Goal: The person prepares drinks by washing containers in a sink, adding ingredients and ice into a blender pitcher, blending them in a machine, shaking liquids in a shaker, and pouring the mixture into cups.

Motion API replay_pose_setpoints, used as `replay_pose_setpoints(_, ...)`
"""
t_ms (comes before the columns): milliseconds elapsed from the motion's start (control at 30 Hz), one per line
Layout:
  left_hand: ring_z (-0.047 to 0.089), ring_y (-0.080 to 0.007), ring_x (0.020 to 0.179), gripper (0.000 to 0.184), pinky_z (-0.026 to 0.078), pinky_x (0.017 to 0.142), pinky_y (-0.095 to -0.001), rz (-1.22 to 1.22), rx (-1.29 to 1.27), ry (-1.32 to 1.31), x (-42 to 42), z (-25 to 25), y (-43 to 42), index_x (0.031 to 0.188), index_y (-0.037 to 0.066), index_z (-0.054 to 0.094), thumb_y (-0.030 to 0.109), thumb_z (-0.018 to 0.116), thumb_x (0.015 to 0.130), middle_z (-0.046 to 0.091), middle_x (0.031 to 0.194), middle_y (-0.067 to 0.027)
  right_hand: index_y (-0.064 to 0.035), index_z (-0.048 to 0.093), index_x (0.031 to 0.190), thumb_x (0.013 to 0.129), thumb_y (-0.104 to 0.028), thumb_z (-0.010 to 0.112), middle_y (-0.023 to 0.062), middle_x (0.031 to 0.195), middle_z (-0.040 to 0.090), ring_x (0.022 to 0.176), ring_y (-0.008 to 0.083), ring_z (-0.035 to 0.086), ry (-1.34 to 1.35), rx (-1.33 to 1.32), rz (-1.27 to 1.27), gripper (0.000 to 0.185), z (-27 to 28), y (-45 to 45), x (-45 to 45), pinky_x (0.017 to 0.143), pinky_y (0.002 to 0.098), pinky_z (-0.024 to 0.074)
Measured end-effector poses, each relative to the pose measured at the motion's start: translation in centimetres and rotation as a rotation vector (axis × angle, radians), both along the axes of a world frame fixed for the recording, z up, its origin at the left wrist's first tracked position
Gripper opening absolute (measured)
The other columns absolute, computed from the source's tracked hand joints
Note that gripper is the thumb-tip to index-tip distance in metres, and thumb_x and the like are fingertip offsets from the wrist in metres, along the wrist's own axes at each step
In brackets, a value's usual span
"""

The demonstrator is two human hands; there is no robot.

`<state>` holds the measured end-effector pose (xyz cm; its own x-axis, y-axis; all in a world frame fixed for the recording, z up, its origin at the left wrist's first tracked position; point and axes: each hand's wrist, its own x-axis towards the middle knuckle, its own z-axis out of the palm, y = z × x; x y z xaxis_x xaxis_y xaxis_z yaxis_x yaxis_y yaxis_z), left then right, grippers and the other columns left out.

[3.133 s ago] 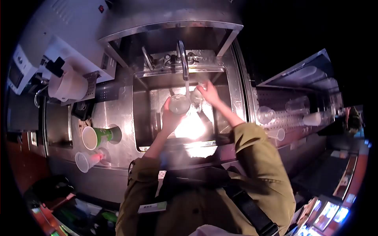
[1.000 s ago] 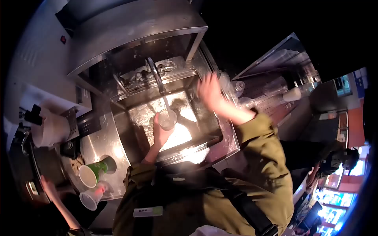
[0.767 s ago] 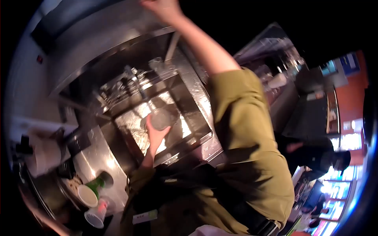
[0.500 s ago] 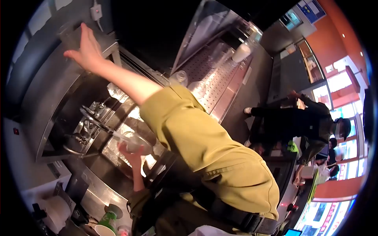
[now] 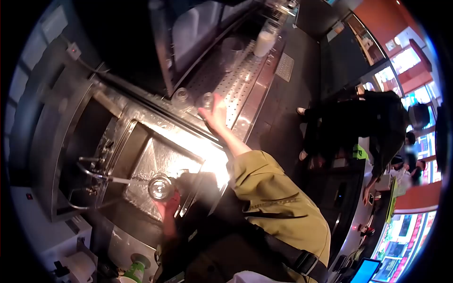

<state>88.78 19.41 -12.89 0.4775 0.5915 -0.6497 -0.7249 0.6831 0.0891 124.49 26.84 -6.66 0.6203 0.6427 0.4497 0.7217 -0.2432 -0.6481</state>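
Gleaming clear round container (image 5: pixel 161 187) in the left grip (image 5: pixel 168 206)

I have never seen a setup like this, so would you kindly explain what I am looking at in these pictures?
There is no machine here: a person works with two bare hands, and one camera worn on their head looks forward and down. The wide lens bends the edges, and the view is tilted.

The left hand holds a clear cup over a metal sink, by the faucet. The right hand reaches to a perforated metal surface, thumb and fingers about a clear vessel; whether it is gripped or let go, I cannot tell.

Another clear container stands beside that one, and a container with something white in it is farther along. A green cup shows at the bottom edge. Another person stands at the right.
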Motion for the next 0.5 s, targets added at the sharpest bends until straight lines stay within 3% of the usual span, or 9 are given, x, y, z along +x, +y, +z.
replay_pose_setpoints(33,0.051,-0.0236,0.090,0.033,0.046,0.078,-0.0379,0.008,0.012,-0.103,1.2,1.8,-0.6,0.100,0.005,0.052,0.022,0.059,0.073,0.054,0.100,-0.0092,0.0037,0.043,0.112,0.062,-0.028,0.070,0.0227,0.109,0.049,0.102,0.0363,0.046,-0.066,0.057,0.052,0.065,-0.4,0.4,0.9,0.088,0.0402,0.0367)
replay_pose_setpoints(67,0.049,-0.0258,0.092,0.033,0.045,0.079,-0.0406,0.126,-0.393,-0.389,1.7,1.8,0.1,0.098,0.001,0.051,0.024,0.059,0.074,0.052,0.101,-0.0126,0.0033,0.043,0.111,0.063,-0.026,0.070,0.0212,0.110,0.048,0.105,0.0357,0.044,-0.048,0.064,0.085,0.063,-0.9,0.6,1.4,0.090,0.0403,0.0357)
replay_pose_setpoints(100,0.046,-0.0299,0.100,0.041,0.043,0.085,-0.0430,0.074,-0.316,-0.563,2.9,2.9,0.2,0.106,-0.001,0.049,0.026,0.057,0.076,0.049,0.110,-0.0162,0.0029,0.042,0.111,0.064,-0.024,0.069,0.0197,0.112,0.047,0.107,0.0352,0.042,-0.031,0.069,0.124,0.060,-0.9,0.7,2.1,0.091,0.0404,0.0346)
replay_pose_setpoints(167,0.042,-0.0333,0.109,0.048,0.038,0.092,-0.0444,0.132,-0.317,-0.265,7.2,6.8,1.1,0.115,-0.001,0.045,0.025,0.057,0.077,0.043,0.119,-0.0203,0.0022,0.042,0.111,0.067,-0.023,0.066,0.0196,0.113,0.047,0.107,0.0343,0.042,0.067,0.037,0.122,0.056,-0.4,0.3,3.8,0.091,0.0395,0.0349)
replay_pose_setpoints(200,0.038,-0.0356,0.114,0.056,0.034,0.096,-0.0446,0.111,-0.216,-0.273,9.2,7.4,1.6,0.121,-0.002,0.040,0.028,0.057,0.077,0.039,0.124,-0.0220,0.0021,0.042,0.111,0.068,-0.023,0.065,0.0196,0.113,0.047,0.107,0.0342,0.042,0.138,0.026,0.111,0.055,-0.2,0.0,5.0,0.091,0.0395,0.0349)
replay_pose_setpoints(333,0.039,-0.0347,0.112,0.067,0.036,0.095,-0.0430,-0.003,-0.182,-0.375,20.5,9.3,5.5,0.120,-0.005,0.036,0.033,0.061,0.071,0.039,0.120,-0.0237,0.0014,0.041,0.114,0.073,-0.026,0.062,0.0191,0.115,0.046,0.108,0.0337,0.043,0.212,0.060,0.134,0.054,0.2,-2.3,10.6,0.091,0.0389,0.0345)
replay_pose_setpoints(367,0.039,-0.0337,0.111,0.068,0.037,0.094,-0.0419,-0.001,-0.235,-0.385,23.9,10.1,6.5,0.119,-0.007,0.036,0.033,0.062,0.070,0.040,0.118,-0.0237,0.0015,0.041,0.115,0.073,-0.027,0.062,0.0190,0.115,0.046,0.108,0.0337,0.043,0.221,0.074,0.149,0.054,0.5,-3.0,12.0,0.092,0.0388,0.0345)
replay_pose_setpoints(400,0.042,-0.0339,0.107,0.065,0.040,0.092,-0.0404,-0.048,-0.533,-0.541,26.3,9.8,8.1,0.114,-0.006,0.040,0.033,0.065,0.069,0.043,0.114,-0.0219,0.0017,0.040,0.116,0.074,-0.029,0.061,0.0189,0.117,0.045,0.109,0.0336,0.043,0.155,0.054,0.171,0.056,0.4,-3.5,13.5,0.092,0.0385,0.0346)
replay_pose_setpoints(500,0.044,-0.0315,0.104,0.068,0.044,0.089,-0.0366,-0.111,-0.497,-0.653,32.4,9.0,10.5,0.110,-0.009,0.041,0.031,0.069,0.063,0.045,0.109,-0.0213,0.0026,0.040,0.116,0.074,-0.030,0.061,0.0190,0.117,0.045,0.109,0.0336,0.042,0.204,0.010,0.196,0.057,0.6,-4.1,17.0,0.092,0.0385,0.0347)
